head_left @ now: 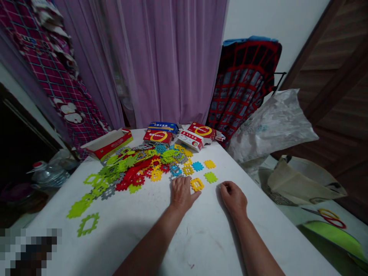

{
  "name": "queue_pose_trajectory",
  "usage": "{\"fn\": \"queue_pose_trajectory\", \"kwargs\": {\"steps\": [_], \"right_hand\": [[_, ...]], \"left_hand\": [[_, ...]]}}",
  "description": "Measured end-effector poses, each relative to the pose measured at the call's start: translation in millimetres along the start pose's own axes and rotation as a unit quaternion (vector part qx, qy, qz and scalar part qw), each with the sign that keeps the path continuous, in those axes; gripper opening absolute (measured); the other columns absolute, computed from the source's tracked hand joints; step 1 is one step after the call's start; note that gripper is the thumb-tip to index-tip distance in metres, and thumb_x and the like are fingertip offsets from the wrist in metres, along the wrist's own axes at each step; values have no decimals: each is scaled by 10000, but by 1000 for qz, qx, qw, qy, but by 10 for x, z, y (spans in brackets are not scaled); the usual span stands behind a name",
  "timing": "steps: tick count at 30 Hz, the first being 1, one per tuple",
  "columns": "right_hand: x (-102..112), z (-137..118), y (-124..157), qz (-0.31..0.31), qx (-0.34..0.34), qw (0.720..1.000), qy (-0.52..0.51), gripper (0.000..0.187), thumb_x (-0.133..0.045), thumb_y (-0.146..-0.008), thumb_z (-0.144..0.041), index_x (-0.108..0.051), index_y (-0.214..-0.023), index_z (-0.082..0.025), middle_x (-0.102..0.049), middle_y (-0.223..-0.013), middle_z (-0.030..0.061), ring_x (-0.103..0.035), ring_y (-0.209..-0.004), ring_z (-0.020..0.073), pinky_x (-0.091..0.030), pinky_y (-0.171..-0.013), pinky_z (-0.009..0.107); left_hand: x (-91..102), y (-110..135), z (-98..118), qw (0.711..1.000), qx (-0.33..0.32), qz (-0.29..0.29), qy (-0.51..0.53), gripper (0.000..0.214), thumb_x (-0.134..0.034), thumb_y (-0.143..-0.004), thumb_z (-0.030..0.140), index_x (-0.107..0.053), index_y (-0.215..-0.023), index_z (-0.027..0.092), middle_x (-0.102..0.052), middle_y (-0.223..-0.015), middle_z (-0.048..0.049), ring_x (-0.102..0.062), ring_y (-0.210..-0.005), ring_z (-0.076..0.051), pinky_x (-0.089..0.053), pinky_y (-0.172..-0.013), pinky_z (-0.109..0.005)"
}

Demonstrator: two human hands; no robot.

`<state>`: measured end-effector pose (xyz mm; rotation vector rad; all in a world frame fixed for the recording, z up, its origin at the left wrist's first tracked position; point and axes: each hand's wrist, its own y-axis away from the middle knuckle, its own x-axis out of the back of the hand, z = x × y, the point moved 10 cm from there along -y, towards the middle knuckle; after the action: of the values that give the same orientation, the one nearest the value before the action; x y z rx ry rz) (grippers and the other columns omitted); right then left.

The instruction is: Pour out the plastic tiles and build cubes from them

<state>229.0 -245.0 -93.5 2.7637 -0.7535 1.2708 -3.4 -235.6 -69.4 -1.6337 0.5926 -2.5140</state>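
Yellow piece [197,189] beside the pile [139,166]

The right hand [234,199], right of the pile, is curled; whether anything is held cannot be told. Behind the pile, borne by a white worktop [198,237], a purple curtain [172,57] is hung. The toothed, holed yellow piece is flanked by the left hand [181,193], thumb spread.

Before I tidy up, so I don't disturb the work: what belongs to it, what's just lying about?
Likely the job's:
- yellow notched plastic square beside the left hand
- heap of multicoloured notched plastic pieces

Likely just lying about:
- scissors with red and yellow handles
- red-capped clear plastic bottle
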Motion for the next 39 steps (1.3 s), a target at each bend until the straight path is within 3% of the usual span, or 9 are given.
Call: {"fn": "queue_pose_trajectory", "kwargs": {"steps": [3,6,9,12,18,22,27,33,39], "right_hand": [[-12,26,-6,-7,-9,1000,4,351,-444,-755,-472,-672,-834,-217,-678,-814,45,-590,-753,200,-368,-643,294],[-23,48,-13,-14,-24,999,16,343,-452,-758,-469,-677,-838,-223,-679,-808,45,-591,-748,203,-368,-631,293],[-48,25,-16,-32,-25,999,30,331,-454,-774,-458,-683,-846,-229,-683,-812,41,-599,-760,202,-371,-630,289],[-54,-14,-16,-39,-17,998,43,327,-456,-790,-447,-692,-860,-231,-688,-828,40,-604,-773,200,-370,-627,283],[-52,-24,-12,-36,-9,998,56,323,-458,-808,-439,-696,-855,-226,-685,-812,37,-598,-745,189,-361,-609,275],[-51,-15,-17,-31,-8,998,55,317,-470,-807,-439,-703,-855,-230,-687,-806,37,-596,-740,188,-360,-605,273],[-48,-3,-21,-33,-19,998,58,312,-482,-800,-438,-709,-856,-232,-690,-813,35,-597,-744,192,-355,-598,275],[-43,11,-23,-28,-22,998,53,308,-495,-790,-432,-716,-857,-228,-689,-798,31,-594,-733,185,-354,-601,271],[-48,18,-29,-30,-21,998,50,301,-507,-790,-436,-719,-854,-232,-687,-788,28,-589,-730,187,-348,-597,272]], "left_hand": [[149,16,-155,1000,-7,14,-2,453,-724,-767,491,-594,-1109,225,-664,-1078,-70,-565,-1067,-261,-380,-993,-431],[413,43,-657,998,29,33,-43,353,-670,-832,413,-617,-1125,225,-667,-1107,-86,-560,-1104,-270,-390,-982,-427],[656,70,-1234,991,68,39,-109,435,-659,-838,376,-600,-1236,209,-616,-1284,-129,-512,-1209,-321,-366,-1016,-476],[709,46,-1505,991,47,7,-125,429,-655,-840,362,-618,-1246,227,-626,-1301,-114,-510,-1223,-328,-365,-1017,-488],[762,40,-1389,993,-11,9,-119,245,-615,-874,299,-702,-1099,254,-705,-1156,-79,-577,-1120,-287,-372,-1003,-475],[856,175,-1296,998,4,39,-48,241,-525,-932,318,-718,-1056,245,-735,-1055,-74,-633,-1006,-239,-443,-916,-388],[632,301,-1290,990,95,-65,87,235,-543,-916,338,-725,-1039,254,-750,-878,-8,-672,-804,-163,-481,-736,-249],[671,396,-1202,995,57,-79,-1,322,-574,-890,379,-684,-1162,246,-681,-1086,-68,-607,-1028,-215,-447,-949,-333],[507,451,-1160,987,-10,-162,-1,584,-661,-815,381,-529,-1369,254,-610,-1255,-77,-549,-1162,-241,-409,-1033,-363]]}}
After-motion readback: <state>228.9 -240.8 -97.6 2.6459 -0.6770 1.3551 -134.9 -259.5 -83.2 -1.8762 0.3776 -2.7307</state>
